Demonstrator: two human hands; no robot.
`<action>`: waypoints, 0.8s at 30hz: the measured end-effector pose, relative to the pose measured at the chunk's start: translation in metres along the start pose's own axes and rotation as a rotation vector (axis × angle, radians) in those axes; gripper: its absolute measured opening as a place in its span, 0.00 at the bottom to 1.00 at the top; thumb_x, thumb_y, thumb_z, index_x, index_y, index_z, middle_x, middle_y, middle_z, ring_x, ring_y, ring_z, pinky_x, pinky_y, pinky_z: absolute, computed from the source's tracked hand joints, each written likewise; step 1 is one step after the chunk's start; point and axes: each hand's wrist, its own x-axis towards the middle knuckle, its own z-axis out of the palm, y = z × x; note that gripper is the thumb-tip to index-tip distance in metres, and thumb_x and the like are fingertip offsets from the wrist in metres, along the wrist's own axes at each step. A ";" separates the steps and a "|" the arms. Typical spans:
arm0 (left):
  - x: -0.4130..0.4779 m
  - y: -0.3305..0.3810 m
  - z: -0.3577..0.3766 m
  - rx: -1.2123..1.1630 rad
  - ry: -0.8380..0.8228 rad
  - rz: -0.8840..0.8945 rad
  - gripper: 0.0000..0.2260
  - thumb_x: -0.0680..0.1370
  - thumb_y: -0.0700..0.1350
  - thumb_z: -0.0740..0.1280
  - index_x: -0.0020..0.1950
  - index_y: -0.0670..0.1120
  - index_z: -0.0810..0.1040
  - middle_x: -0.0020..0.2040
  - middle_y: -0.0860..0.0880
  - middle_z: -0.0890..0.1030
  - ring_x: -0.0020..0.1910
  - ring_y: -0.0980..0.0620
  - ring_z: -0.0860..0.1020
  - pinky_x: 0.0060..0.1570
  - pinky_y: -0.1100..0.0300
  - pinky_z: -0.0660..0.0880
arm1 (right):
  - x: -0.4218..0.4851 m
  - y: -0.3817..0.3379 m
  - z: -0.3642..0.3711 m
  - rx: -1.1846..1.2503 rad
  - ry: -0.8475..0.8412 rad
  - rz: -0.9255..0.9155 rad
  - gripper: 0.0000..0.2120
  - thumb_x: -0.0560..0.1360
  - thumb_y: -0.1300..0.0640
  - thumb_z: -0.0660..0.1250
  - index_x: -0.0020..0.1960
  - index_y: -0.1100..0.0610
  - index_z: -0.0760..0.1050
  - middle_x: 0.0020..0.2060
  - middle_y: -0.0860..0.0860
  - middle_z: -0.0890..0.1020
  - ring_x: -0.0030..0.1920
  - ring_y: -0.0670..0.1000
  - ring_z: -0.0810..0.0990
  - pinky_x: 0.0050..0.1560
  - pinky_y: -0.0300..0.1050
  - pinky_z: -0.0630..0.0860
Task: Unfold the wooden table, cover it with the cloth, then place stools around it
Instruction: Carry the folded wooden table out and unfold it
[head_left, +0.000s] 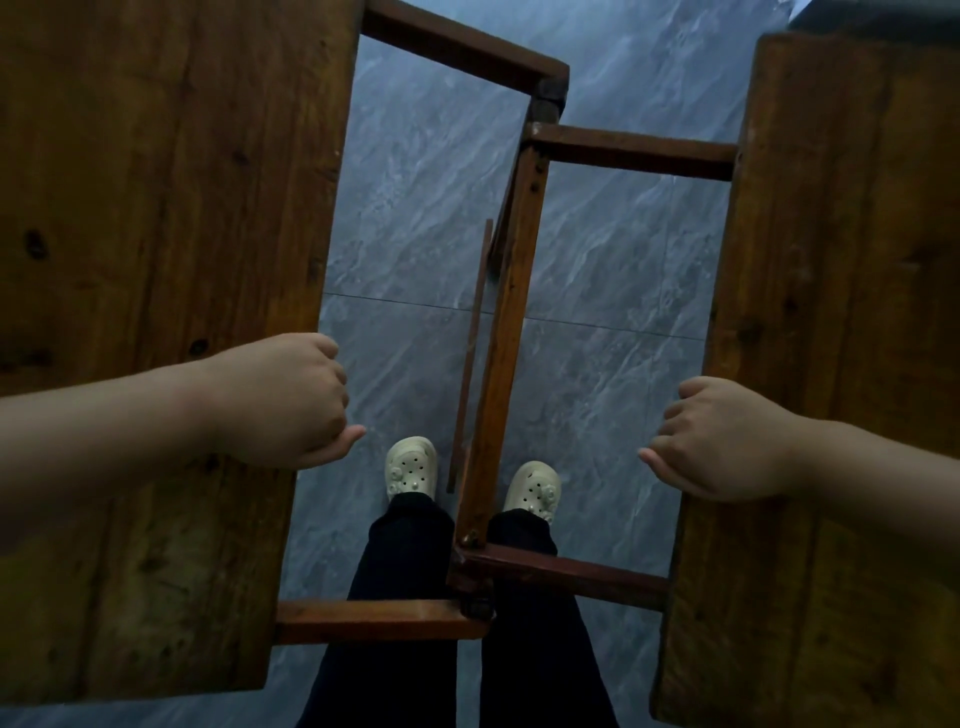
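The wooden table is split into two brown leaves with a wide gap between them. The left leaf (156, 208) fills the left side of the view, the right leaf (841, 312) the right side. My left hand (291, 400) curls over the inner edge of the left leaf. On the other side, my right hand (722, 441) grips the inner edge of the right leaf. A dark folding frame (506, 338) of rails and a long centre bar spans the gap. No cloth or stool is in view.
Grey marbled floor tiles (415, 208) show through the gap. I stand in the gap, my feet in pale clogs (413, 465) on either side of the frame's centre bar. A thin wooden slat (470, 358) hangs beside that bar.
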 end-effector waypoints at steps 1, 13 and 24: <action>0.001 0.000 -0.001 0.006 -0.001 -0.006 0.27 0.78 0.55 0.50 0.19 0.50 0.69 0.19 0.55 0.66 0.18 0.56 0.65 0.31 0.61 0.63 | 0.000 0.001 -0.001 -0.003 0.002 -0.002 0.32 0.81 0.46 0.39 0.26 0.49 0.71 0.19 0.44 0.68 0.19 0.44 0.65 0.31 0.40 0.62; 0.001 0.003 -0.005 0.025 -0.055 -0.038 0.27 0.77 0.55 0.52 0.19 0.50 0.67 0.18 0.54 0.65 0.17 0.57 0.63 0.30 0.62 0.62 | 0.004 0.001 -0.009 -0.007 -0.033 -0.030 0.31 0.81 0.47 0.40 0.25 0.49 0.69 0.18 0.45 0.68 0.18 0.44 0.65 0.30 0.41 0.66; 0.008 0.004 -0.011 -0.017 -0.228 -0.041 0.27 0.79 0.54 0.46 0.24 0.49 0.72 0.23 0.53 0.70 0.21 0.56 0.67 0.36 0.60 0.59 | 0.011 0.000 -0.021 0.121 -0.331 -0.049 0.35 0.76 0.42 0.30 0.39 0.50 0.74 0.31 0.46 0.77 0.31 0.47 0.75 0.41 0.43 0.60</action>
